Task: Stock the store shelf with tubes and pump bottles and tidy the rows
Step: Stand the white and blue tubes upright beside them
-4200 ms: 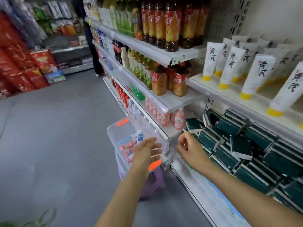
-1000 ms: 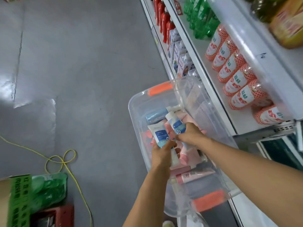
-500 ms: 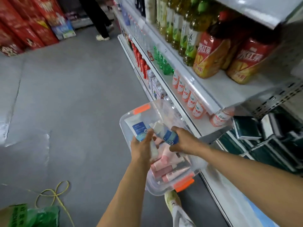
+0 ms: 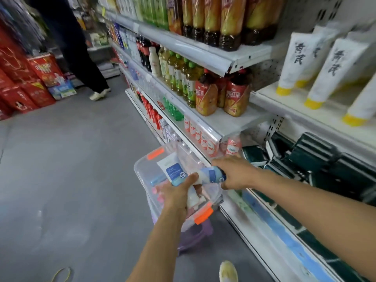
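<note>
My left hand (image 4: 177, 193) grips a white tube with a blue label (image 4: 173, 171), its flat end pointing up and away. My right hand (image 4: 236, 171) grips a second white-and-blue tube (image 4: 211, 176), held sideways. Both hands are above a clear plastic bin with orange latches (image 4: 142, 169). Pink tubes (image 4: 158, 192) lie inside the bin. To the right, white tubes with yellow caps (image 4: 325, 74) stand in a row on a shelf (image 4: 305, 115). Dark green boxes (image 4: 311, 153) fill the shelf below it.
Drink bottles (image 4: 205, 98) fill the shelves to the left of the tubes. The bin rests on a purple stool (image 4: 195, 237) beside the shelving. A person in dark trousers (image 4: 81, 58) stands up the aisle near red boxes (image 4: 26, 86). My shoe (image 4: 227, 271) is on the grey floor.
Both hands have lifted the two blue-labelled tubes higher out of the bin and toward the shelf. My view has tilted up from the bin to the shelves.
</note>
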The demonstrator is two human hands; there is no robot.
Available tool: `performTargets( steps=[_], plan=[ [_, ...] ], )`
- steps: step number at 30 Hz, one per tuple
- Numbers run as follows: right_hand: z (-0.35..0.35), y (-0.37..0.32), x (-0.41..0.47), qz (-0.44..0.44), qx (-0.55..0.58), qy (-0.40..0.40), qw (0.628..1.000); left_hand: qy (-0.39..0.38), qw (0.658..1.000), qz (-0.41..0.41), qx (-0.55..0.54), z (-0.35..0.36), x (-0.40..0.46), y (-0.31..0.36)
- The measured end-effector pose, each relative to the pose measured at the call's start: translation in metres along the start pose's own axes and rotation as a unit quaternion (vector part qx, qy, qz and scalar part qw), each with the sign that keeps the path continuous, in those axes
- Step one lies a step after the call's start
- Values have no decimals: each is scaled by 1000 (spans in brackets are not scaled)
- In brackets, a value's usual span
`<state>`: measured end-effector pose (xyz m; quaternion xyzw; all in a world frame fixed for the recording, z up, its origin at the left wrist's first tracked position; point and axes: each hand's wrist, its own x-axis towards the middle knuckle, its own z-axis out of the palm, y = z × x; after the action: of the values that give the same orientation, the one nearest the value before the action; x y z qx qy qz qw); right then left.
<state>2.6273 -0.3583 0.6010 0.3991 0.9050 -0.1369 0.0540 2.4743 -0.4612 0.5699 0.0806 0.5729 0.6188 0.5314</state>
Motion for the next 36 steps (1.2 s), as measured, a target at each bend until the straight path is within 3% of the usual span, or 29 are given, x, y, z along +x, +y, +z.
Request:
performTargets(
  steps=[4, 6, 8, 11, 13, 15, 16, 19, 21, 29, 36],
  plan=[
    [-14, 22, -42, 86, -40, 159, 983, -16, 997, -50, -56, 21, -22, -9],
    [-13, 29, -59, 167, 59, 267, 947, -31, 990, -74, -119, 34, -32, -12],
    [-12, 29, -77, 228, 273, 303, 884, -50, 984, -83, -152, 48, -46, -16],
    [-22, 26, -108, 245, 561, 234, 756, -68, 981, -70, -169, 67, -71, -27],
    [-33, 29, -132, 226, 673, 234, 664, -75, 977, -59, -193, 79, -88, -39],
    [-42, 34, -160, 194, 724, 237, 618, -96, 970, -55, -217, 94, -111, -52],
    [-44, 37, -175, 176, 726, 232, 622, -110, 968, -53, -220, 103, -125, -59],
    [-51, 44, -226, 144, 673, 212, 694, -148, 965, -48, -212, 133, -165, -81],
    [-54, 51, -258, 142, 651, 223, 711, -170, 961, -46, -214, 154, -189, -94],
    [-66, 77, -370, 164, 614, 329, 699, -251, 959, -13, -133, 215, -281, -141],
    [-84, 107, -450, 159, 517, 419, 730, -306, 950, 5, -63, 262, -337, -168]
  ],
)
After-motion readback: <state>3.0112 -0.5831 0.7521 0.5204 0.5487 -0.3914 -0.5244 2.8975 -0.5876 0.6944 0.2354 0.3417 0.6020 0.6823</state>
